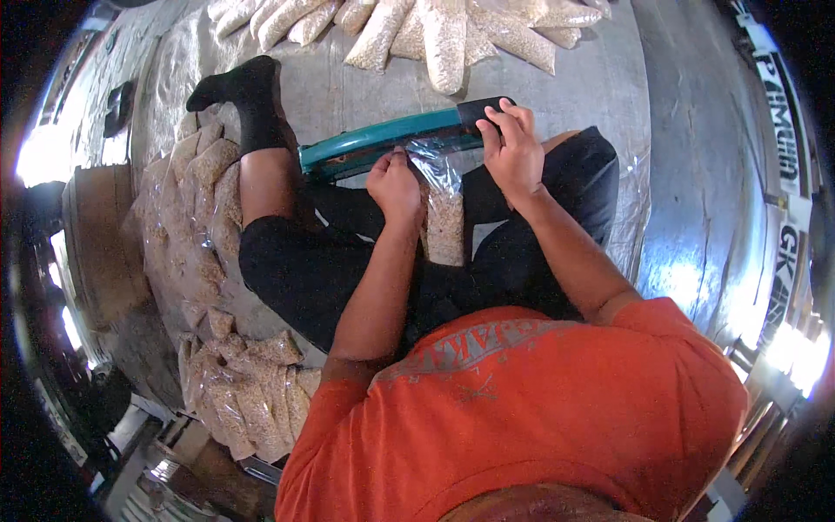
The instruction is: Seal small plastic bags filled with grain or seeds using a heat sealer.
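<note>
Here, at the far left of the head view, a heap of clear packets filled with pale grain (196, 217) lies on a plastic sheet on the floor, and a second heap of filled packets (248, 391) sits nearer the lower edge, just beside the person's orange shirt (513, 409). The person sits on the floor with legs in black trousers; one foot in a black sock (239, 87) points toward the upper left. Across the lap lies a teal heat sealer (383, 139) with a long bar and a black handle end. The left hand (393, 184) is closed in a pinch on the top edge of a clear plastic bag of grain (444, 217), holding the open mouth against the underside of the sealer's bar. The bag hangs down from the bar between the two forearms, its filled lower part resting against the trousers. To the right of it, the right hand (513, 148) lies flat on the black handle end of the sealer, fingers spread over it and curled at the tips, pressing on it rather than gripping anything else. Along the top edge, another row of filled packets (444, 35) is spread on the grey concrete floor (687, 157), which stretches bare to the right
</note>
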Motion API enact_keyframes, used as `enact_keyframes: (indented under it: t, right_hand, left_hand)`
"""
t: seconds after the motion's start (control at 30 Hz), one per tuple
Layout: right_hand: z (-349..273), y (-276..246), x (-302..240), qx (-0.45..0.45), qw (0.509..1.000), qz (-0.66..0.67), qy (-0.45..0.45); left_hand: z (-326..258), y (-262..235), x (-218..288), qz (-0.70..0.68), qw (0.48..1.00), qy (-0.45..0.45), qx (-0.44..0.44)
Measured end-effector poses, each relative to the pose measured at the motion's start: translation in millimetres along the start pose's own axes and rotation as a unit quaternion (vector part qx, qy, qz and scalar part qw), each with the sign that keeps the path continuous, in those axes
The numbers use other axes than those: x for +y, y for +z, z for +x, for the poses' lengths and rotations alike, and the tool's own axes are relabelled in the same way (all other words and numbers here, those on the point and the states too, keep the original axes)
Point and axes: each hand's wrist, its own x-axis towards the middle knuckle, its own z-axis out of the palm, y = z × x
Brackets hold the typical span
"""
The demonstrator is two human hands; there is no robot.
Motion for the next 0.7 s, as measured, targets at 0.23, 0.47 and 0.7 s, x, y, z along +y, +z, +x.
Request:
enact_keyframes:
  t: [0.23, 0.47, 0.7]
  right_hand:
    - [9.3, -3.5, -7.3, 0.085, 0.992, 0.08, -0.041]
    - [23.3, -21.2, -31.0, 0.068, 0.987, 0.017, -0.147]
    - [-9.9, -1.8, -4.1, 0.094, 0.99, 0.105, 0.001]
  left_hand:
    - [2.2, 2.8, -5.8, 0.05, 0.996, 0.077, 0.019]
    - [-0.3, -0.3, -1.6, 0.036, 0.998, 0.05, -0.009]
    - [-15.0, 4.9, 17.6, 0.112, 0.99, 0.09, 0.009]
